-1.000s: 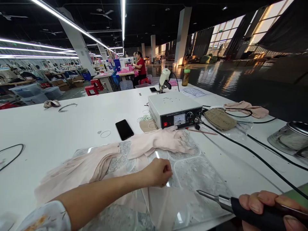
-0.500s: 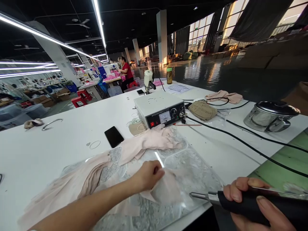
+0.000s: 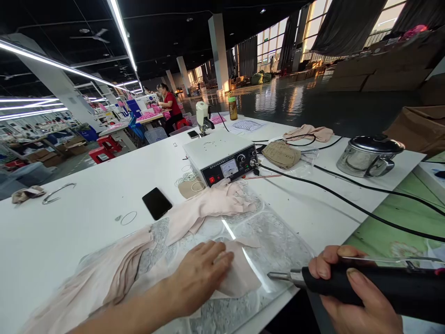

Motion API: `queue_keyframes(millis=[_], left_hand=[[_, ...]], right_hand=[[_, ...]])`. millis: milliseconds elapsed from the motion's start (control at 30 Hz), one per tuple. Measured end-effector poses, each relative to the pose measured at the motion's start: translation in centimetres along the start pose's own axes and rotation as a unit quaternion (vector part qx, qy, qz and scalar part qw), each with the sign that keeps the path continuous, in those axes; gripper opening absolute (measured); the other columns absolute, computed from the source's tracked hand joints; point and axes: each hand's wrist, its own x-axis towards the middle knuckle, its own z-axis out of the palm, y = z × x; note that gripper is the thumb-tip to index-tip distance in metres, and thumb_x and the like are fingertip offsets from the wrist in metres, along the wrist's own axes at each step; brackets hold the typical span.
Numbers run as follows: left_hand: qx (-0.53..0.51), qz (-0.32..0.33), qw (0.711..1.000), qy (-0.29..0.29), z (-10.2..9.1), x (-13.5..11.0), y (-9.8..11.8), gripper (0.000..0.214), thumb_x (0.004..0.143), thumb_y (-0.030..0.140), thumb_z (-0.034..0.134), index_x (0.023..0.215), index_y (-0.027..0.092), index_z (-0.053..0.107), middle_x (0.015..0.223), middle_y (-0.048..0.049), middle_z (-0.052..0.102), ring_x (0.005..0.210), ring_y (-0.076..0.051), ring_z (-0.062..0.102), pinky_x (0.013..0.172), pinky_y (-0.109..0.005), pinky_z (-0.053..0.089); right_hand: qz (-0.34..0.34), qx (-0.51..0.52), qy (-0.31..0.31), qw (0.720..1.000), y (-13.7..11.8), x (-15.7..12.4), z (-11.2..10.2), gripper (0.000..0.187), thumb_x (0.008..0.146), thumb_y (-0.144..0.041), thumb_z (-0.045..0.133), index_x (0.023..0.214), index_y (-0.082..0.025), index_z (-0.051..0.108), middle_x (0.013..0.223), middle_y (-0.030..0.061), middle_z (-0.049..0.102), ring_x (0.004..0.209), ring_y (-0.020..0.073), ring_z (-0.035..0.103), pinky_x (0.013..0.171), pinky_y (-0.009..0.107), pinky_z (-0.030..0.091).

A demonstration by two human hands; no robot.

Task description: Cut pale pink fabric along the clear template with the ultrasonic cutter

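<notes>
Widest lane: left part of the tabletop (image 3: 93,213), between the phone (image 3: 156,203) and the curved hook (image 3: 57,195) by the far edge. On the clear board (image 3: 278,232), a bare strip runs down the right side. Short gap only between the cloth piece (image 3: 241,273) and the tip of the tool (image 3: 399,290) in the right hand (image 3: 358,292). Left hand (image 3: 201,273) blocks tool-to-cloth stack (image 3: 107,266). Ahead: cloth bundle (image 3: 208,204), then control box (image 3: 217,146). Right: black cable (image 3: 342,197) crosses the near edge; jug (image 3: 370,160) by the right corner.
</notes>
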Motion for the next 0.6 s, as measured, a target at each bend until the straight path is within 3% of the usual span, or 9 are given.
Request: queue_keyframes(millis=[67,100,200,267,433,600], left_hand=[[0.017,0.135,0.99,0.026,0.2,0.7,-0.7,0.031,0.097,0.02,0.048,0.128,0.018,0.05,0.135,-0.0116,0.054,0.124,-0.027,0.051,0.102,-0.044,0.043],[0.019,0.159,0.987,0.032,0.5,0.9,-1.0,0.031,0.098,0.024,0.049,0.128,0.019,0.051,0.138,-0.0107,0.052,0.129,-0.028,0.047,0.106,-0.046,0.039],[0.023,0.081,0.996,0.041,1.6,1.2,-1.9,0.036,0.096,0.034,0.054,0.128,0.019,0.052,0.137,-0.0133,0.053,0.128,-0.031,0.048,0.102,-0.048,0.043],[0.016,0.039,0.998,0.049,2.1,0.9,-2.1,0.038,0.097,0.032,0.052,0.131,0.017,0.05,0.137,-0.0155,0.053,0.128,-0.031,0.05,0.098,-0.046,0.047],[-0.032,0.147,0.986,0.07,2.0,-0.3,-1.8,0.031,0.1,0.028,0.044,0.128,0.017,0.053,0.134,-0.0136,0.055,0.126,-0.028,0.051,0.1,-0.042,0.046],[-0.035,0.101,0.99,0.094,2.8,-0.3,-0.6,0.028,0.099,0.029,0.049,0.123,0.017,0.057,0.126,-0.0115,0.06,0.114,-0.024,0.058,0.093,-0.036,0.05]], right_hand=[[-0.001,0.004,0.001,1.0,0.0,-0.2,-0.1,0.012,0.064,-0.028,0.067,0.074,-0.022,0.06,0.066,-0.0014,0.051,0.046,0.0113,0.048,0.04,0.028,0.046],[-0.002,0.004,-0.002,1.0,0.0,-0.4,-0.1,0.012,0.065,-0.028,0.066,0.074,-0.022,0.06,0.066,-0.0013,0.051,0.046,0.0113,0.049,0.041,0.027,0.047],[-0.005,-0.004,-0.013,1.0,0.0,-0.7,-0.3,0.013,0.068,-0.031,0.065,0.076,-0.022,0.059,0.066,-0.0012,0.05,0.048,0.0114,0.05,0.042,0.027,0.047],[-0.007,-0.009,-0.018,1.0,0.0,-0.8,-0.4,0.015,0.068,-0.032,0.065,0.077,-0.022,0.059,0.065,-0.0014,0.05,0.047,0.0115,0.05,0.042,0.027,0.047],[-0.016,-0.008,-0.028,0.999,0.2,-1.0,-0.3,0.013,0.07,-0.032,0.064,0.078,-0.022,0.06,0.065,-0.001,0.05,0.047,0.0111,0.05,0.042,0.026,0.047],[0.006,-0.001,-0.023,1.0,0.5,-1.2,0.1,0.013,0.069,-0.031,0.064,0.077,-0.021,0.06,0.066,-0.0007,0.051,0.047,0.0111,0.05,0.042,0.027,0.047]])
